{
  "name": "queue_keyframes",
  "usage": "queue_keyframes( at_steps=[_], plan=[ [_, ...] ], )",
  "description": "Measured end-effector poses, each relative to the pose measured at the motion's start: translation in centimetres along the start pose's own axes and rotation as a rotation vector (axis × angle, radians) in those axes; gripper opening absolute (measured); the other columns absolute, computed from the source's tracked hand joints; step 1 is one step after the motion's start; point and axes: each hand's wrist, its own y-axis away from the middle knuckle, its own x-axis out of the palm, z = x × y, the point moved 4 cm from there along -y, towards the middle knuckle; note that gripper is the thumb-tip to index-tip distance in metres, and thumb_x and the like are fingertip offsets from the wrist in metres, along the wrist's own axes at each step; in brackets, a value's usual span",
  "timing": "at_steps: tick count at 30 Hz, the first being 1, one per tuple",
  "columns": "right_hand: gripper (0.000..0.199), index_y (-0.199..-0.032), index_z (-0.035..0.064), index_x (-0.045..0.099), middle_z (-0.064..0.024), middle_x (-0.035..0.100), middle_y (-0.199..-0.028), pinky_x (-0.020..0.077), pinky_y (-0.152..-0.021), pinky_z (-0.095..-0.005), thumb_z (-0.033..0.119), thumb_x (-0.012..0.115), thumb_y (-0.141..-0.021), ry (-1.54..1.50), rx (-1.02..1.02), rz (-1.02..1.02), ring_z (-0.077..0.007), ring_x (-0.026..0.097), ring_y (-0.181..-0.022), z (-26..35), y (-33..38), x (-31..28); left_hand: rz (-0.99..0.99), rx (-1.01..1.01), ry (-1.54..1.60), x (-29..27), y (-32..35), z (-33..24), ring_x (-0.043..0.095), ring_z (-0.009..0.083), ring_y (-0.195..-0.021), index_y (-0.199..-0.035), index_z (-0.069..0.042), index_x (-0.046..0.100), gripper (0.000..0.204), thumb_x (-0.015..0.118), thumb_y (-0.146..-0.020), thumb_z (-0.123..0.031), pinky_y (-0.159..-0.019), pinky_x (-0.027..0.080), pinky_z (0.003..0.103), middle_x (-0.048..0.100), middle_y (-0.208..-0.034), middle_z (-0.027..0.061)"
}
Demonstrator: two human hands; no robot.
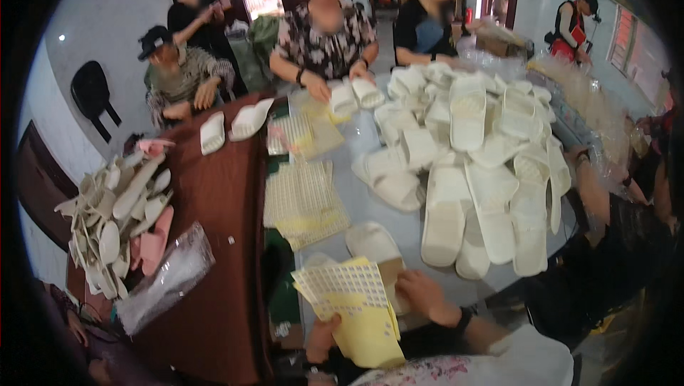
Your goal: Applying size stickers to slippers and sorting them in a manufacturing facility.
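Observation:
My left hand [324, 335] grips several yellow sheets of small labels [367, 347] by their lower left edge. The top sheet has bare yellow backing in its lower part and rows of labels above. Just beyond the sheets lies a white slipper [373, 242], partly covered by them; a second pale slipper [320, 260] beside it is mostly hidden. My right hand [427, 296] is at the near end of the slipper, fingers curled and pressed together. Anything small between those fingertips cannot be made out.
A big heap of white slippers [474, 179] covers the grey table's right side. More label sheets [303, 197] lie left of it. On the brown table [214, 243] are a pile of pale slippers [114, 215], pink slippers and a plastic bag [167, 279]. Co-workers sit around the tables.

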Motion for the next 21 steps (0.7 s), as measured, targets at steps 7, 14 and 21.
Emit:
queue_keyframes(
  at_steps=[7, 14, 21],
  plan=[
    [0.011, -0.088, 0.0040, 0.055, -0.0110, 0.055, -0.092, 0.0459, -0.069, -0.0363, 0.003, 0.058, -0.077, -0.396, 0.105, -0.011, -0.0296, 0.053, -0.087, -1.4, -0.5, -1.5, 0.086, 0.129, 0.166, 1.3, 1.2, -1.6, 0.058, 0.0239, -0.099, -0.124, -0.002, 0.045, 0.044, 0.056, -0.089, -0.025, -0.083, 0.050, 0.038, 0.057, -0.115, 0.0101],
    [0.017, -0.091, 0.0034, 0.057, -0.0109, 0.056, -0.096, 0.0462, -0.074, -0.0345, 0.001, 0.061, -0.075, -0.422, 0.012, -0.068, -0.0293, 0.055, -0.089, -0.9, 0.0, -1.7, 0.052, 0.139, 0.078, 0.9, 1.4, -1.4, 0.056, 0.0227, -0.100, -0.126, -0.004, 0.043, 0.045, 0.054, -0.090, -0.027, -0.086, 0.047, 0.037, 0.055, -0.116, 0.0085],
    [0.015, -0.088, 0.0047, 0.054, -0.0091, 0.052, -0.101, 0.0454, -0.075, -0.0358, 0.007, 0.060, -0.075, -0.065, -0.012, -0.070, -0.0281, 0.051, -0.092, 0.8, 0.0, -0.6, 0.002, 0.096, 0.079, 1.5, 1.2, -1.5, 0.057, 0.0229, -0.102, -0.125, -0.001, 0.044, 0.041, 0.054, -0.091, -0.022, -0.087, 0.047, 0.037, 0.056, -0.117, 0.0102]
  ],
)
